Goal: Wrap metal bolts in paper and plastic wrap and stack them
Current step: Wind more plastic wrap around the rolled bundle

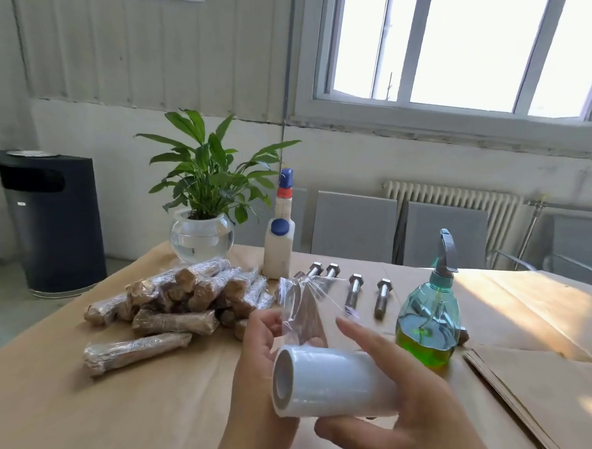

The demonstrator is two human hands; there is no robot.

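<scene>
Head view: my right hand grips the plastic wrap roll; my left hand pinches its loose film edge, wrapped bolts left, bench space below.

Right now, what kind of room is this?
Probably an office or meeting room used for packing: a paper-covered table with grey chairs pushed up to it, a radiator under the window, and a bin in the corner.

The right hand cradles a plastic wrap roll, thumb beneath and fingers behind it. The left hand pinches the loose film above its fingertips; wrapped bolts lie beyond them, left.
</scene>
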